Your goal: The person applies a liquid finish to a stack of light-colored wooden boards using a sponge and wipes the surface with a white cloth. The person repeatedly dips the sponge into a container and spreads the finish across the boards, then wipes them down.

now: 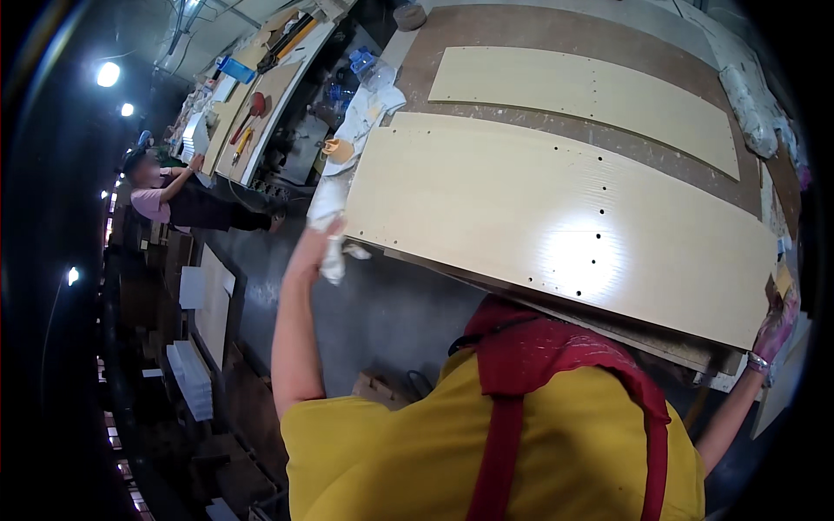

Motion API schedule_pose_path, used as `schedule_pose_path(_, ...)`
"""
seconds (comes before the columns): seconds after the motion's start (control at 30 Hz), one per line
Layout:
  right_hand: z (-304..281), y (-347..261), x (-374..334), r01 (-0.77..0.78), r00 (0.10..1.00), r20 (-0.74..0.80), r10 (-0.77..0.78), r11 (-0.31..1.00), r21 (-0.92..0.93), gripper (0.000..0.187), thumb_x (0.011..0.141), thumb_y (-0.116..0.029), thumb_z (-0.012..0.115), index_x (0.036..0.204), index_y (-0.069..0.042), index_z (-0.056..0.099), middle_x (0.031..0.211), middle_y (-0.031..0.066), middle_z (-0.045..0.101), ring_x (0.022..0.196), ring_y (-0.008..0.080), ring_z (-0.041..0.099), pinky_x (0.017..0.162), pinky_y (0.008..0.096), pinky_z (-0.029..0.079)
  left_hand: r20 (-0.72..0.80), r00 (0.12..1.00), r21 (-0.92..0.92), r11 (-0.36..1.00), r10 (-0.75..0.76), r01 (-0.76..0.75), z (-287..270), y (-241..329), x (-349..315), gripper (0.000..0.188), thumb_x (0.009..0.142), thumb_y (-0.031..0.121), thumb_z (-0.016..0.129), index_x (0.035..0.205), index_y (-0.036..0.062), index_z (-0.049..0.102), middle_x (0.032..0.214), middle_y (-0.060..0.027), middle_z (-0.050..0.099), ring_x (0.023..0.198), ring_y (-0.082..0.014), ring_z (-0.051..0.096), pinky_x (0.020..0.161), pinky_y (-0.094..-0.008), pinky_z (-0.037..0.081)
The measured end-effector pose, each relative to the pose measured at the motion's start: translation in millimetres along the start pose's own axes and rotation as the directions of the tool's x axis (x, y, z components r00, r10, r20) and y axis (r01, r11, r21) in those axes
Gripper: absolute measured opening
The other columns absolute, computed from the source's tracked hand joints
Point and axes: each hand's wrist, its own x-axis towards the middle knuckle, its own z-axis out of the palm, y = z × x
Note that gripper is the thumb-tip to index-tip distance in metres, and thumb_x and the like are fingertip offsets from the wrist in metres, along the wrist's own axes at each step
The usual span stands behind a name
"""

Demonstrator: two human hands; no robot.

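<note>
A large cream panel (469, 191) with rows of small dark holes lies before me, its surface glossy under the light. At its left end is my left hand (325, 233), blurred, closed round a white rag (333, 260) that hangs below the fingers. My right hand (780, 323), stained purple, is at the panel's right end. Its fingers curl beside a small tan and brown piece (784, 280); what they grip is not clear. A narrower cream panel (582, 91) lies beyond the large one.
Both panels lie on a stained brown board (521, 26). White cloth (369, 108) and an orange-tan piece (337, 149) lie at its left, near a clear plastic bottle (373, 71). A plastic-wrapped roll (749, 113) lies far right. Another person (174, 187) stands left at a tool-strewn bench (276, 87).
</note>
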Motion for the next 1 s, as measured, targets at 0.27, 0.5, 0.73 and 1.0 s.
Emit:
schedule_pose_path(0.27, 16.5, -10.9, -2.6, 0.032, 0.998, -0.056, -0.035, 0.998, -0.053, 0.042, 0.097, -0.024, 0.050, 0.131, 0.001, 0.045, 0.129, 0.0146, 0.051, 0.117, 0.0232, 0.052, 0.101, 0.0357, 0.043, -0.369, 0.894, 0.736, 0.668, 0.255, 0.114, -26.2, 1.3, 27.4, 0.054, 0.084, 0.037, 0.066, 0.107, -0.0116, 0.061, 0.091, -0.0227, 0.069, 0.089, -0.0253, 0.067, 0.072, -0.0380, 0.049)
schedule_pose_path(0.5, -3.4, -30.1, -27.5, -0.025, 0.992, -0.116, 0.040, 0.991, 0.129, 0.041, 0.098, -0.021, 0.049, 0.131, 0.002, 0.045, 0.130, 0.0151, 0.051, 0.115, 0.0249, 0.054, 0.101, 0.0366, 0.043, -0.485, 0.843, 0.345, 0.937, 0.231, -0.058, -41.2, 64.2, 1.3, 0.050, 0.084, 0.040, 0.064, 0.101, -0.0067, 0.066, 0.088, -0.0141, 0.068, 0.079, -0.0201, 0.063, 0.072, -0.0348, 0.048)
schedule_pose_path(0.73, -33.7, -1.7, -12.2, -0.027, 1.000, -0.015, 0.027, 1.000, 0.014, 0.041, 0.097, -0.022, 0.052, 0.129, 0.002, 0.045, 0.124, 0.0154, 0.053, 0.112, 0.0248, 0.056, 0.098, 0.0351, 0.047, -0.057, 0.973, 0.456, 0.873, 0.222, -0.173, 0.8, 37.4, -9.4, 0.042, 0.085, 0.035, 0.067, 0.104, -0.0019, 0.066, 0.088, -0.0052, 0.067, 0.078, -0.0121, 0.060, 0.070, -0.0275, 0.047)
schedule_pose_path(1.0, -45.4, 6.1, -13.3, 0.025, 0.999, -0.026, -0.027, 0.998, -0.050, 0.040, 0.097, -0.025, 0.053, 0.127, 0.001, 0.048, 0.124, 0.0115, 0.055, 0.114, 0.0210, 0.054, 0.100, 0.0331, 0.043, -0.334, 0.890, 0.795, 0.601, 0.310, 0.089, -16.6, 8.8, 33.7, 0.058, 0.082, 0.047, 0.062, 0.109, -0.0046, 0.064, 0.095, -0.0215, 0.069, 0.092, -0.0306, 0.068, 0.078, -0.0404, 0.050)
